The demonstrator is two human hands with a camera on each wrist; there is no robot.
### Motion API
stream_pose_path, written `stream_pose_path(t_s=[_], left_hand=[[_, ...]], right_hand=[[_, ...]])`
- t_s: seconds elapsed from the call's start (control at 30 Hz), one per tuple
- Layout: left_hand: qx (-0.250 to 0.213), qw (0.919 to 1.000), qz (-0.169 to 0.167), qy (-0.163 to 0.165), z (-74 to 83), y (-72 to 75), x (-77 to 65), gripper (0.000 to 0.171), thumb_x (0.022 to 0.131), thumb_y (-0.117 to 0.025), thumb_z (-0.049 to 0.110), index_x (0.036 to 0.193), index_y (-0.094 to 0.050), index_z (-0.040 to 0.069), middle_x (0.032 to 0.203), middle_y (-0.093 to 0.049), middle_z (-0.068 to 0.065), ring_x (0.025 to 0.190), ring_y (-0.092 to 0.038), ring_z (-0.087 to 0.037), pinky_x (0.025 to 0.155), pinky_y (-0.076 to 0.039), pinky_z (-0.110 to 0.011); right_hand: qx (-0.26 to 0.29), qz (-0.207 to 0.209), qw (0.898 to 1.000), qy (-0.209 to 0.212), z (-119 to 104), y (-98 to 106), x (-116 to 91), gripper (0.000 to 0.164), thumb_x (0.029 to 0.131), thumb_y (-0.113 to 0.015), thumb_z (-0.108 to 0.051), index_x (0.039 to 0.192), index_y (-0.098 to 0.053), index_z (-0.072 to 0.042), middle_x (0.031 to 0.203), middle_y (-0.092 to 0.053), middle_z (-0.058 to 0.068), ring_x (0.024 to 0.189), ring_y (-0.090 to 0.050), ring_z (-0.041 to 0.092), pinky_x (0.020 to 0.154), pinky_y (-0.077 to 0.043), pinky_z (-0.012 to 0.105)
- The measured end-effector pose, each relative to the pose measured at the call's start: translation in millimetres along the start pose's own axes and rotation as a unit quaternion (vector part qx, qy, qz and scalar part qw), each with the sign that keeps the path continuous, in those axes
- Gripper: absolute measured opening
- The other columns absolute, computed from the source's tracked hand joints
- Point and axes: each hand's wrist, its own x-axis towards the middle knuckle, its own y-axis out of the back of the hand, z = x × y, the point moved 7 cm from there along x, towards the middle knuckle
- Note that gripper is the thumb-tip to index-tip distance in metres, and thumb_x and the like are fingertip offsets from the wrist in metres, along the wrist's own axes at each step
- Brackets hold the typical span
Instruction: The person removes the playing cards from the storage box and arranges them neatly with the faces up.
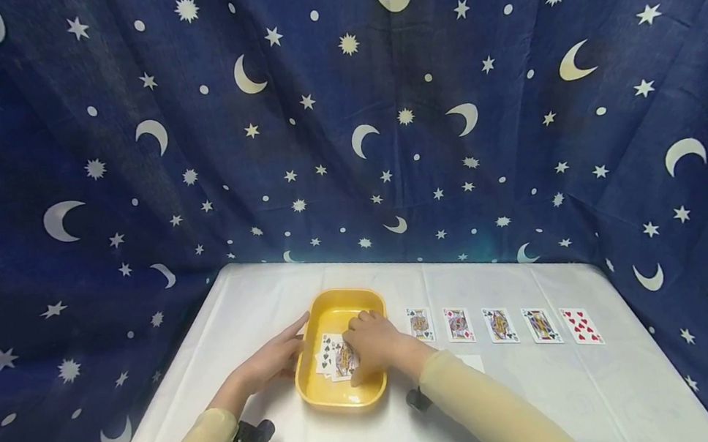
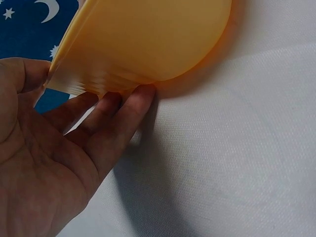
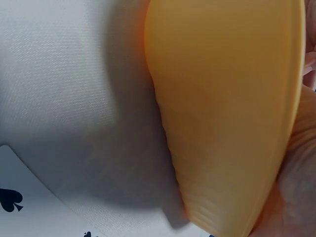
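Note:
A yellow plastic tub [image 1: 335, 295] sits on the white table with several playing cards [image 1: 326, 357] lying face up inside it, a face card on top. At its left side, my left hand [image 1: 272, 360] holds the tub, thumb at the rim and fingertips against the outer wall in the left wrist view. My right hand [image 1: 376, 343] reaches over the right rim into the tub. Its fingers and thumb are curled about the face card [image 1: 343, 362] at the upper and lower ends; the palm hides the card's right part. The right wrist view shows mainly the tub's outer wall [image 3: 222, 98].
Right of the tub runs a row of face-up cards: several face cards, among them one [image 1: 420, 323] nearest the tub, and a ten of hearts [image 1: 581, 326] at the far end. Another card [image 1: 473, 362] lies partly behind my right forearm. A blue star-and-moon curtain [image 1: 344, 141] hangs behind.

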Motion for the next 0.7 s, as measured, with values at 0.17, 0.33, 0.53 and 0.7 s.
stream_pose_path(t_s=[0.17, 0.33, 0.53, 0.7], left_hand=[[-0.001, 1.0, -0.004, 0.0, -0.2, -0.1, 0.2, 0.068, 0.105, -0.05, 0.024, 0.165, -0.02, 0.032, 0.152, -0.047, -0.018, 0.111, -0.063, -0.028, 0.087, -0.059, -0.046], [-0.005, 1.0, -0.005, 0.0, -0.2, 0.0, 0.4, 0.068, 0.105, -0.049, 0.023, 0.165, -0.019, 0.032, 0.156, -0.042, -0.018, 0.113, -0.063, -0.029, 0.087, -0.059, -0.046], [-0.007, 1.0, -0.001, 0.007, -1.1, 0.6, 0.8, 0.067, 0.105, -0.048, 0.022, 0.165, -0.021, 0.032, 0.158, -0.039, -0.019, 0.113, -0.063, -0.029, 0.087, -0.059, -0.046], [-0.009, 0.9999, -0.002, 0.007, -0.5, 0.3, 0.5, 0.066, 0.106, -0.047, 0.022, 0.165, -0.02, 0.032, 0.158, -0.039, -0.019, 0.112, -0.063, -0.029, 0.087, -0.059, -0.046]], right_hand=[[0.004, 0.0, 1.0, -0.005, -0.1, -0.4, 0.7, 0.081, 0.067, -0.083, -0.068, 0.129, -0.067, -0.02, 0.118, -0.059, -0.003, 0.112, -0.048, 0.018, 0.113, -0.035, 0.045], [0.012, 0.0, 1.0, -0.009, 0.2, -0.9, 0.9, 0.082, 0.067, -0.083, -0.068, 0.132, -0.067, -0.021, 0.119, -0.059, -0.003, 0.112, -0.047, 0.017, 0.113, -0.035, 0.045], [0.012, 0.001, 1.0, -0.014, 1.7, -5.1, 3.8, 0.082, 0.066, -0.083, -0.069, 0.132, -0.068, -0.024, 0.118, -0.058, -0.004, 0.111, -0.046, 0.017, 0.112, -0.035, 0.044], [0.02, 0.003, 1.0, -0.021, 2.5, -5.6, 5.9, 0.078, 0.063, -0.086, -0.066, 0.125, -0.069, -0.023, 0.116, -0.059, -0.004, 0.109, -0.047, 0.017, 0.111, -0.037, 0.045]])
